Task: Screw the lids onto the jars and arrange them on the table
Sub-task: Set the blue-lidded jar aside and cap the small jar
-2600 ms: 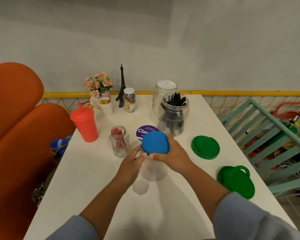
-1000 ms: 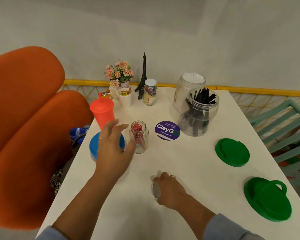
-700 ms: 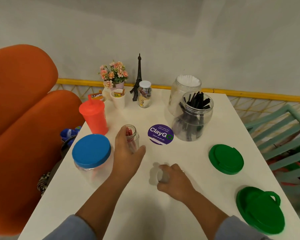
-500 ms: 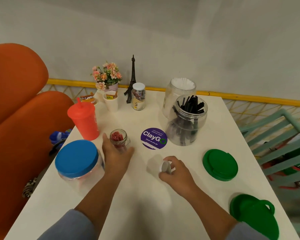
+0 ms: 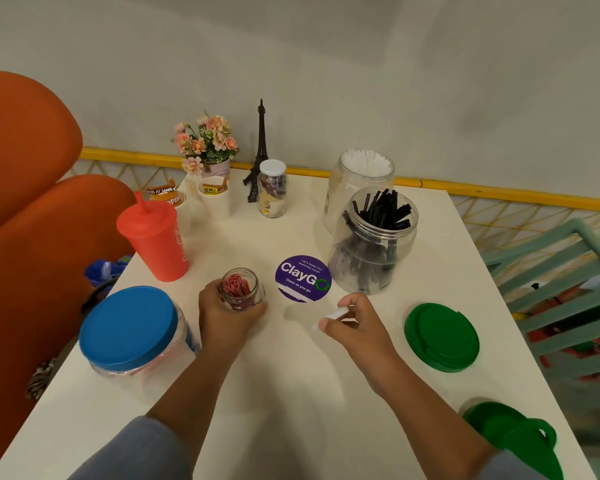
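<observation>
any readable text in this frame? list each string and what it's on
"ClayGO", "Clean as you go": purple round sticker on the table; its small top line is too small to be sure of.
"NEW &": paper cup, partly hidden.
"...AT TAMS": orange label behind the red tumbler, cut off.
Lidded small jar label: unreadable.

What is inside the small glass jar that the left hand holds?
The small glass jar has no lid and holds thin red pieces, standing upright. The left hand covers its lower part, so the bottom cannot be seen.
</observation>
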`<state>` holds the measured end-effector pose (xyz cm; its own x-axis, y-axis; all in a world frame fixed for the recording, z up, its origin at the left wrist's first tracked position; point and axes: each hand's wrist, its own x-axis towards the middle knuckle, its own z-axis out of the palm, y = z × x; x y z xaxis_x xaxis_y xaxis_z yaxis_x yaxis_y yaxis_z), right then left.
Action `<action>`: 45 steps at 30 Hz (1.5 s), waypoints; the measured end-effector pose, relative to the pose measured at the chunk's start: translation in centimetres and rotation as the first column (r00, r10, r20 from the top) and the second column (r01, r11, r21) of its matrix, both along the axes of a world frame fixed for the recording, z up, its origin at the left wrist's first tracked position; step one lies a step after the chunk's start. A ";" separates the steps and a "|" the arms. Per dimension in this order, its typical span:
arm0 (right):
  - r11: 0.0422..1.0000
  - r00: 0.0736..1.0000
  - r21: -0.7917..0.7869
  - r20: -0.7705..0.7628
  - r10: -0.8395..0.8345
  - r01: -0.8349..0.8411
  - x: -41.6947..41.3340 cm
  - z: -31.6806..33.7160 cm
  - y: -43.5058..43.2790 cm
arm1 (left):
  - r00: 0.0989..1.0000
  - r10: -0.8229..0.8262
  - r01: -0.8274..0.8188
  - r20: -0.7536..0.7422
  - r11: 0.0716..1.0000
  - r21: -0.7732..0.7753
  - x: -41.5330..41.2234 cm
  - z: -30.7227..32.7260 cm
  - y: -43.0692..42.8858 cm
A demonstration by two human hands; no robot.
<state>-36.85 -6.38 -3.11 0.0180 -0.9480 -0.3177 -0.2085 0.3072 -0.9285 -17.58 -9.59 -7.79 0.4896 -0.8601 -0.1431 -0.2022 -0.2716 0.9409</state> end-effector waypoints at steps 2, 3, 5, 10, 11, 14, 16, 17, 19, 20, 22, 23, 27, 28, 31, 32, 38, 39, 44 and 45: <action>0.999 1.000 -0.033 0.013 0.006 -0.005 0.3 0.3 0.1 | 0.999 -0.032 0.032 -0.003 0.999 -0.007 -0.6 0.2 0.7; 0.999 1.000 -0.047 0.018 0.009 -0.008 0.5 0.4 0.1 | 0.999 -0.044 0.044 -0.008 0.999 -0.016 -1.0 0.3 1.1; 0.997 1.000 -0.070 0.008 0.028 -0.027 0.8 0.7 0.3 | 0.996 -0.086 0.085 -0.023 0.996 -0.031 -1.6 0.5 1.9; 0.985 0.994 -0.163 -0.102 0.041 -0.057 1.9 0.9 1.0 | 0.973 -0.230 0.230 0.008 0.972 -0.053 -2.7 0.7 4.1; 0.981 0.990 -0.185 -0.140 0.037 -0.063 2.1 0.8 1.3 | 0.966 -0.257 0.257 0.007 0.965 -0.057 -2.9 0.8 4.6; 0.964 0.977 -0.252 -0.210 0.028 -0.082 2.6 0.7 2.1 | 0.941 -0.339 0.338 -0.005 0.939 -0.059 -3.3 0.7 6.0; 0.953 0.962 -0.276 -0.270 0.047 -0.124 2.9 0.8 2.7 | 0.923 -0.385 0.384 -0.004 0.921 -0.063 -3.4 0.5 6.8; 0.947 0.950 -0.284 -0.307 0.060 -0.152 3.0 0.8 3.0 | 0.913 -0.407 0.406 -0.001 0.912 -0.059 -3.4 0.4 7.2; 0.937 0.932 -0.294 -0.354 0.079 -0.191 3.1 0.9 3.6 | 0.894 -0.447 0.447 0.003 0.893 -0.052 -3.4 0.3 7.9; 0.933 0.924 -0.294 -0.372 0.087 -0.206 3.1 0.9 3.8 | 0.886 -0.465 0.464 0.006 0.884 -0.052 -3.5 0.3 8.2; 0.928 0.899 -0.277 -0.424 0.113 -0.248 3.2 1.1 4.5 | 0.866 -0.501 0.501 0.015 0.865 -0.043 -3.4 0.1 8.9; 0.927 0.883 -0.258 -0.451 0.134 -0.273 3.2 1.1 4.7 | 0.855 -0.518 0.518 0.016 0.855 -0.037 -3.3 0.0 9.2; 0.915 0.822 -0.165 -0.517 0.239 -0.369 3.1 1.7 5.6 | 0.815 -0.580 0.580 0.025 0.815 -0.012 -2.9 -0.4 9.9; 0.906 0.802 -0.134 -0.529 0.277 -0.401 3.0 1.9 5.7 | 0.804 -0.594 0.594 0.023 0.805 -0.004 -2.8 -0.5 10.1; 0.865 0.719 -0.031 -0.572 0.396 -0.501 2.8 2.7 5.8 | 0.778 -0.629 0.628 0.015 0.778 0.018 -2.5 -1.2 10.5; 0.845 0.681 -0.004 -0.595 0.427 -0.534 2.8 2.9 5.9 | 0.771 -0.636 0.636 0.019 0.771 0.025 -2.4 -1.4 10.7; 0.708 0.404 0.155 -0.728 0.553 -0.689 3.3 4.6 5.9 | 0.746 -0.666 0.664 0.017 0.745 0.066 -2.0 -1.7 10.9; 0.688 0.369 0.175 -0.737 0.565 -0.704 3.4 5.0 5.9 | 0.743 -0.670 0.667 0.015 0.742 0.067 -2.0 -1.6 10.9; 0.604 0.214 0.231 -0.791 0.573 -0.763 3.8 5.7 5.7 | 0.726 -0.688 0.687 -0.018 0.723 0.078 -1.8 -1.3 10.8; 0.605 0.195 0.241 -0.802 0.564 -0.759 3.8 5.5 5.7 | 0.725 -0.688 0.688 -0.033 0.721 0.083 -1.8 -1.3 10.9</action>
